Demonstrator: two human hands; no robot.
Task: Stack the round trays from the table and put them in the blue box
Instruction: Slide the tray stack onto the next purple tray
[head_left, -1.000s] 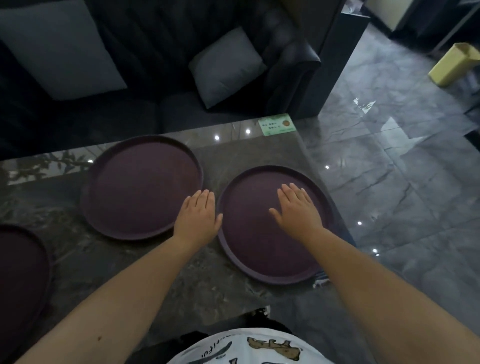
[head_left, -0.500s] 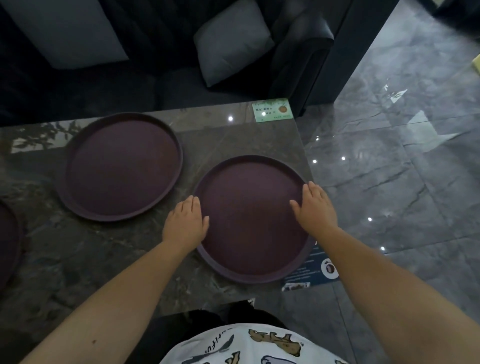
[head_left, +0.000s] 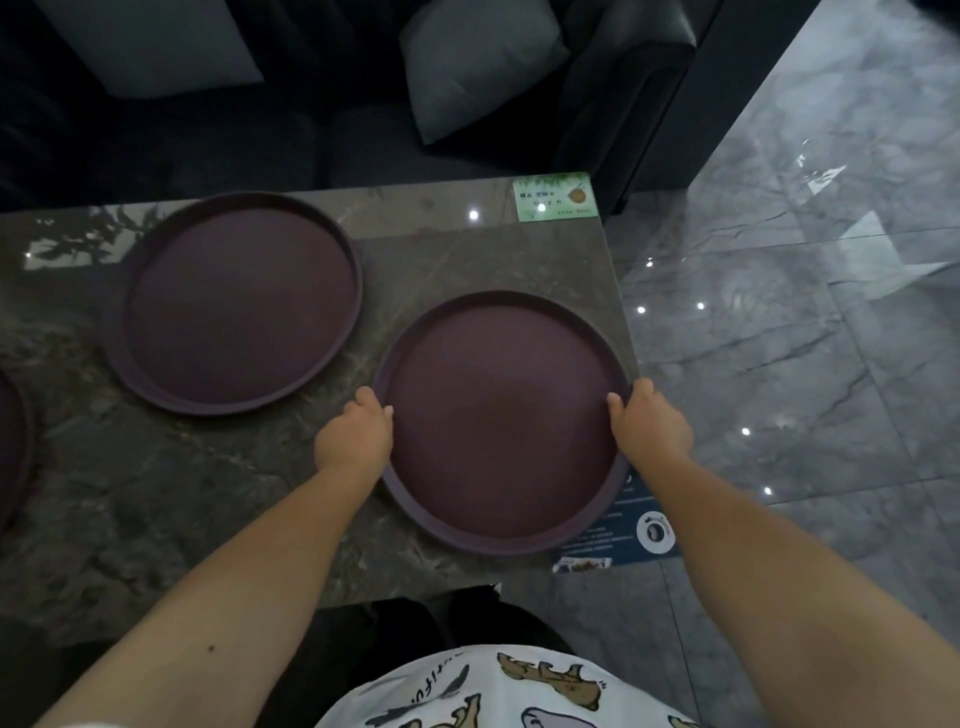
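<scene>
A dark purple round tray (head_left: 501, 415) lies near the right corner of the marble table (head_left: 208, 519). My left hand (head_left: 356, 439) grips its left rim and my right hand (head_left: 649, 423) grips its right rim, thumbs over the edge. A second round tray (head_left: 239, 304) lies flat further back and to the left, apart from the first. The edge of a third tray (head_left: 13, 441) shows at the far left border. No blue box is in view.
A dark sofa (head_left: 322, 104) with grey cushions (head_left: 478, 62) stands behind the table. A green card (head_left: 555, 197) sits at the far right corner and a blue card (head_left: 631, 530) at the near right corner. Glossy grey floor tiles (head_left: 805, 338) lie to the right.
My hands slid from the tray's surface outward to its left and right rims and closed on them. The head camera tilted down and nearer the table.
</scene>
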